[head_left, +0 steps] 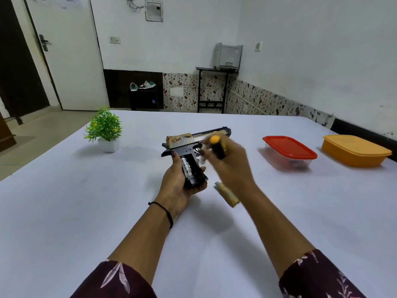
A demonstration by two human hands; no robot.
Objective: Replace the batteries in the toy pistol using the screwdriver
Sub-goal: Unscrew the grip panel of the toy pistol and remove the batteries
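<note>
Our left hand (178, 186) grips the black-and-gold plastic toy pistol (189, 145) by its butt, and the open grip shows a silvery battery (186, 166). Our right hand (229, 166), just beside it, curls round the black-handled, yellow-capped screwdriver (218, 148), whose tip is blurred. A pale yellow cylindrical piece (227, 195) lies on the white table (86, 211) beneath our right wrist.

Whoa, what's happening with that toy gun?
A person is working on a toy pistol above the white table. The left hand holds it by the grip, whose side is open, with a battery showing inside. The right hand grips a black and yellow screwdriver close to the pistol; it is blurred. A yellowish piece lies on the table beneath that hand.
</note>
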